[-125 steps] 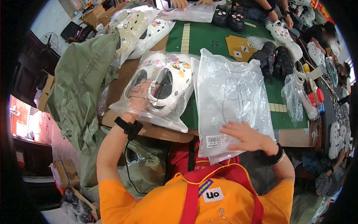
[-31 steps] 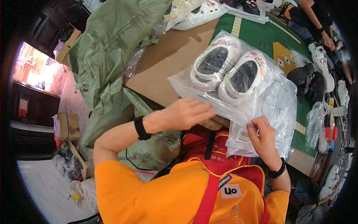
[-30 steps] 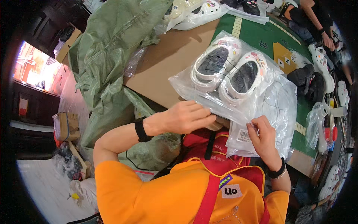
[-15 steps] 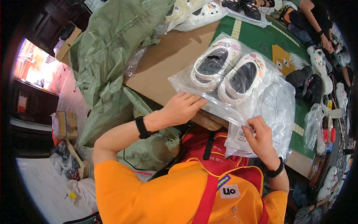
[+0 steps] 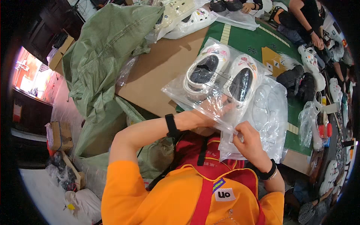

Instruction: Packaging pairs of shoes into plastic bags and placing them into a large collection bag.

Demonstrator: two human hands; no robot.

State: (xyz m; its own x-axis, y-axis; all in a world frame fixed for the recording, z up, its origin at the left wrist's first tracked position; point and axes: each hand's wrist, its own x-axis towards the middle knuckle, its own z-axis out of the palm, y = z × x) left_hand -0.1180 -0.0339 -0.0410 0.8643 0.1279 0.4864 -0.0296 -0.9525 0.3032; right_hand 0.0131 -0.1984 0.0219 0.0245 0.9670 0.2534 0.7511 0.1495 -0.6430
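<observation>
A pair of white clogs (image 5: 204, 72) with dark insoles and colourful charms lies in a clear plastic bag (image 5: 176, 90), toes pointing away from me. My left hand (image 5: 215, 107) is inside the bag's near opening, at the heel end of the clogs. Its fingers look stretched out through the plastic, though the film blurs them. At the right side of the opening, my right hand (image 5: 248, 141) is closed on the bag's edge, pinching it between thumb and fingers. Beneath and to the right lie more clear bags (image 5: 272, 112), flat.
Brown cardboard (image 5: 150, 77) and a green mat (image 5: 240, 37) cover the table. A large green woven sack (image 5: 101, 56) slumps at the left. Bagged clogs (image 5: 197, 18) lie at the far edge, black shoes (image 5: 300, 80) at the right. Another person's hand (image 5: 318, 40) shows at the far right.
My left hand has moved right, from the bag's near left edge to inside the opening by the heels. My right hand keeps its pinch on the edge. The whole view has shifted slightly.
</observation>
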